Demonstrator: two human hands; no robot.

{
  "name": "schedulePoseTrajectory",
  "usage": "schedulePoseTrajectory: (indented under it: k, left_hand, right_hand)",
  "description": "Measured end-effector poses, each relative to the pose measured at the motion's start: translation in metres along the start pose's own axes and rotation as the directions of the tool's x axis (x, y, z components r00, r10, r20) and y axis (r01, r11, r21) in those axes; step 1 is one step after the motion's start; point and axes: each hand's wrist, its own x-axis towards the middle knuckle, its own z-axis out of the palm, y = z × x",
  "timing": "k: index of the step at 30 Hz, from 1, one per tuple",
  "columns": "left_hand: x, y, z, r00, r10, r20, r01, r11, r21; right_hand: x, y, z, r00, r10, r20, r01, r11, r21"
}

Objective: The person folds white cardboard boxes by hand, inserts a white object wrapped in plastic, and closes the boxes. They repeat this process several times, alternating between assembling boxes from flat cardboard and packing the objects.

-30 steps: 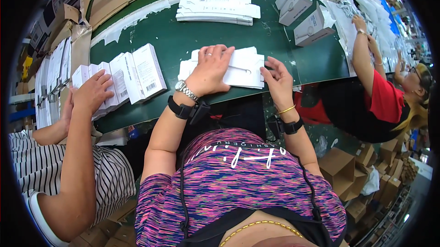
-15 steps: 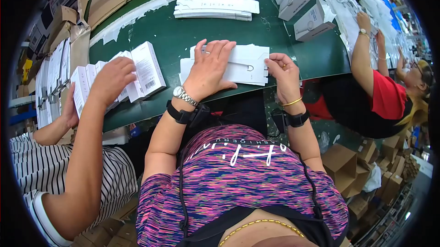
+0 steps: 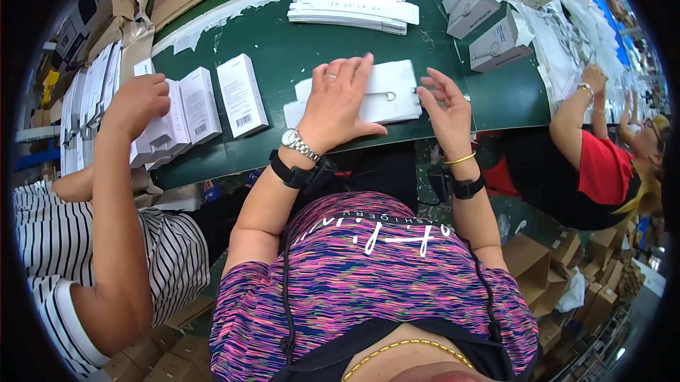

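A flattened white carton [image 3: 397, 102] printed with a dark loop lies near the table's front edge, with more white card showing under its left part. Flat across it rests my left hand [image 3: 334, 102], fingers stretched and thumb spread, hiding much of the carton's left side. My right hand [image 3: 449, 107] hovers beside the carton's right end with its fingers apart and nothing visible in them. Whether a fingertip still brushes the end flap, I cannot tell.
Behind the carton lies a stack of flat cartons [image 3: 350, 17]. Erected white boxes [image 3: 499, 42] with raised flaps stand at the back right. On the left, a co-worker's hand [image 3: 142, 105] touches a row of closed white boxes [image 3: 198, 102]; another box [image 3: 242, 91] lies apart. Another person works at right.
My right hand's fingers have opened and drawn away from the carton's end flap. My left hand remains flat on the carton. The co-worker's hand moved left, and one closed box now lies apart.
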Motion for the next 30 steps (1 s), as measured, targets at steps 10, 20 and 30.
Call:
schedulePoseTrajectory:
  k: [10,20,30]
  left_hand:
    - [0.005,-0.005,0.007,0.959,-0.058,0.278,0.045,0.998,0.051]
    - [0.01,-0.003,0.002,0.966,0.031,0.258,-0.051,0.996,0.07]
    - [0.062,-0.014,-0.033,0.988,-0.01,0.152,-0.005,0.995,0.097]
  right_hand:
    - [-0.019,0.023,-0.001,0.906,-0.354,0.234,0.42,0.673,-0.609]
    - [-0.033,0.036,-0.013,0.946,-0.316,0.072,0.319,0.869,-0.378]
    - [-0.032,0.072,-0.027,0.956,-0.276,-0.099,0.266,0.958,-0.107]
